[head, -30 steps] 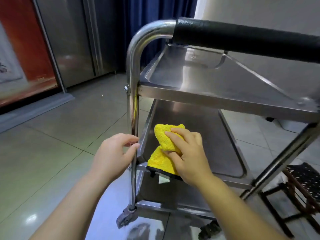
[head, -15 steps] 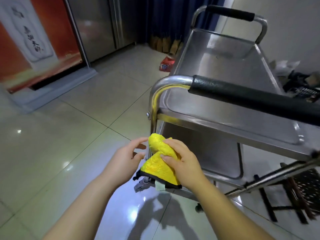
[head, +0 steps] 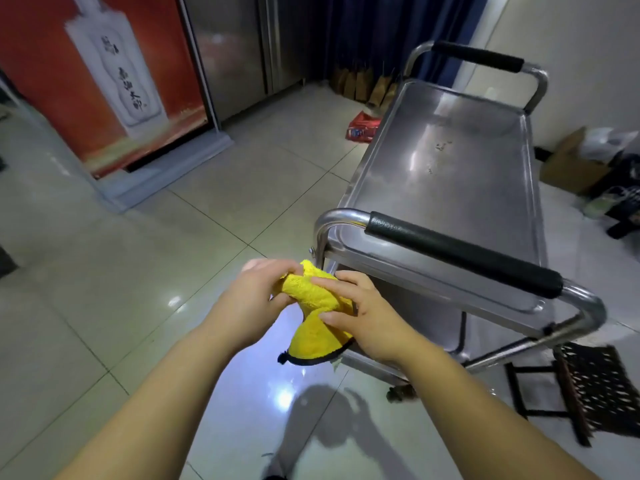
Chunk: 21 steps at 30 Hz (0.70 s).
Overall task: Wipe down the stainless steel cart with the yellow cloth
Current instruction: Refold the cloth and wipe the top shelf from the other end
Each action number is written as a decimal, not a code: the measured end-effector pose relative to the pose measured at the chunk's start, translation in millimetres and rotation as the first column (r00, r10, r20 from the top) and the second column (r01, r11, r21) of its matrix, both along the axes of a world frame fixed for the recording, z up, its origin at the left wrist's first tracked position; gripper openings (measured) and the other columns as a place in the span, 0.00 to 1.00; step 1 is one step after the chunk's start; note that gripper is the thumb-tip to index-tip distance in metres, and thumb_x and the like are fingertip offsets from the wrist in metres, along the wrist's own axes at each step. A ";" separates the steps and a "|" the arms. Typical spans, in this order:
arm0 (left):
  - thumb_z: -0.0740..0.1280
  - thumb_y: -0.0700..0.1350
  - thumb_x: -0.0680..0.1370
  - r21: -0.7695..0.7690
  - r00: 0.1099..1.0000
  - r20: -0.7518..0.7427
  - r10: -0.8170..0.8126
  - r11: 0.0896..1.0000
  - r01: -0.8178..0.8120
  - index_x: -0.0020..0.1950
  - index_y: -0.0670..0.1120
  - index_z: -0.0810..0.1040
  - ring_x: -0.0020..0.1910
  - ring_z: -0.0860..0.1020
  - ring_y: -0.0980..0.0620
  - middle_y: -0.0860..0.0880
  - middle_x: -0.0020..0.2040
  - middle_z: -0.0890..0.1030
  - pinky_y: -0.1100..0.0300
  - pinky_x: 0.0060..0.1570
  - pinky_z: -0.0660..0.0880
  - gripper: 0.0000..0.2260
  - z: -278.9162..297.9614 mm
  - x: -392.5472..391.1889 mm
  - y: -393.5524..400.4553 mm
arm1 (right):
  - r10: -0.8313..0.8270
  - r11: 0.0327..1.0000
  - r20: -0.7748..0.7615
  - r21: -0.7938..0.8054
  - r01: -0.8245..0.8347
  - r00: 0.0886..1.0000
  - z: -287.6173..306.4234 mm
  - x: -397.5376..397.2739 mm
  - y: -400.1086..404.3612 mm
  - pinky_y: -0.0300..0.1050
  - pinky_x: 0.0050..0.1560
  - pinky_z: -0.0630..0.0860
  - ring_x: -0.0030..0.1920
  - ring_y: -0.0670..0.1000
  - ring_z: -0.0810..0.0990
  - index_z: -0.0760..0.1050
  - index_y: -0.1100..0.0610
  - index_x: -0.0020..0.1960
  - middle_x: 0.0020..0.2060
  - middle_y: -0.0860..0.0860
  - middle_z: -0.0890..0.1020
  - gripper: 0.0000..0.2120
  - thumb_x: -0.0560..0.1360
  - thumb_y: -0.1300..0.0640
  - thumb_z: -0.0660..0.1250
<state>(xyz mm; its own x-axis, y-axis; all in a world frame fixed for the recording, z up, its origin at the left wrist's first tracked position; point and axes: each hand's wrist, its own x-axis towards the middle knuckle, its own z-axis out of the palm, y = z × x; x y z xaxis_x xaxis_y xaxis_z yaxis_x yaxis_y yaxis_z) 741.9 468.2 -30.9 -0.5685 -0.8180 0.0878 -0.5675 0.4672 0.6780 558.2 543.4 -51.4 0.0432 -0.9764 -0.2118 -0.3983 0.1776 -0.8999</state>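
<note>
Yellow cloth [head: 317,311] bunched, hanging long-axis down beside the cart [head: 450,174] corner. Left hand [head: 254,301] and right hand [head: 369,317] level, fingers clamped around its top.

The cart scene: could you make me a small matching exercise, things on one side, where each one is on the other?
Things:
1. yellow cloth
2. black foam grip
3. red packet
4. dark lattice stool

Places:
A. on the floor tiles beyond the cart
B. held between left hand and right hand
C. on the floor, lower right
D. around the near handle bar

Pairs: 1-B, 2-D, 3-A, 4-C
</note>
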 end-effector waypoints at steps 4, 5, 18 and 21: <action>0.69 0.42 0.74 -0.072 0.995 0.069 0.069 0.995 -0.064 0.53 0.53 0.76 0.58 0.65 0.53 0.59 0.49 0.74 0.56 0.54 0.68 0.10 23.3 4.0 1.4 | 0.020 1.000 0.008 -0.001 -0.020 1.000 19.1 5.3 3.7 0.30 0.53 0.64 0.66 0.46 0.63 0.59 0.25 0.61 0.64 0.43 0.63 0.34 0.73 0.60 0.69; 0.68 0.42 0.74 -0.067 0.992 0.076 0.101 0.993 -0.096 0.54 0.53 0.75 0.60 0.64 0.54 0.60 0.50 0.74 0.55 0.55 0.68 0.11 26.1 6.4 1.2 | 0.026 1.000 0.013 0.003 -0.026 1.000 23.7 7.7 3.6 0.31 0.52 0.64 0.65 0.46 0.64 0.58 0.24 0.59 0.63 0.43 0.64 0.35 0.73 0.60 0.70; 0.68 0.53 0.74 0.059 0.991 0.009 0.130 0.990 -0.130 0.51 0.56 0.70 0.43 0.75 0.53 0.54 0.45 0.78 0.52 0.41 0.75 0.09 64.9 49.4 -47.6 | -0.070 0.994 -0.304 -0.107 0.039 0.950 48.2 65.2 -55.0 0.46 0.52 0.73 0.53 0.48 0.75 0.72 0.48 0.62 0.53 0.46 0.76 0.25 0.68 0.45 0.74; 0.66 0.56 0.75 0.037 0.994 0.059 0.088 0.995 -0.090 0.54 0.57 0.69 0.45 0.74 0.53 0.56 0.44 0.76 0.55 0.43 0.73 0.10 72.3 71.5 -73.4 | -0.071 0.995 -0.325 -0.091 0.043 0.943 52.6 79.9 -78.3 0.44 0.49 0.69 0.51 0.48 0.73 0.74 0.48 0.54 0.52 0.48 0.73 0.15 0.71 0.46 0.72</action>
